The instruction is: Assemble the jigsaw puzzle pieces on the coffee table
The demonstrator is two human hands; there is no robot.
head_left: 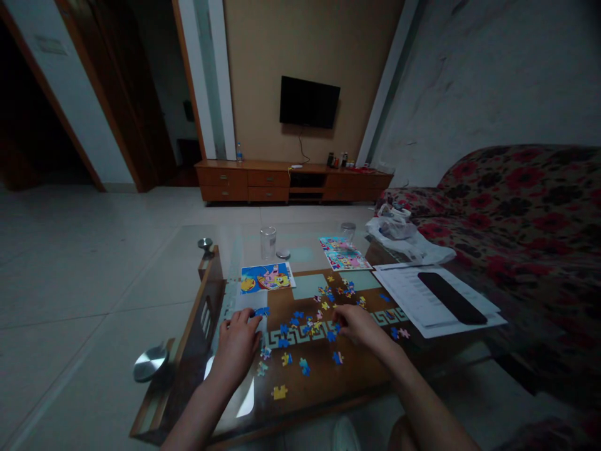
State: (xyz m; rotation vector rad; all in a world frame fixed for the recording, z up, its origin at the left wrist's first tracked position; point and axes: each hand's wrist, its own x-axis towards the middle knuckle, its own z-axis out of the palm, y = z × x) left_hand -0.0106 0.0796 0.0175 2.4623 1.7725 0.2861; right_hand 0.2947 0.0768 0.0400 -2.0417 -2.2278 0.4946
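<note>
Many small jigsaw puzzle pieces [304, 366], mostly blue and yellow, lie scattered on the glass-topped table [357, 376]. My left hand [239, 341] rests palm down at the left, fingers spread, with its fingertips by a short blue strip of puzzle pieces [263, 311]. Over the middle of the scatter, my right hand [354, 322] has its fingers bent down and pinched at a blue puzzle piece [337, 328], partly hidden by the fingertips. Beyond my left hand lies a cartoon picture sheet [267, 277]; a second picture sheet [345, 254] is farther back.
A clear glass jar [268, 243] stands behind the sheets beside a round lid [283, 254], with another jar [348, 233] to its right. White papers [404, 294] under a dark phone-shaped object [451, 297] and a plastic bag [408, 241] occupy the right side. A flowered sofa [526, 213] borders the table.
</note>
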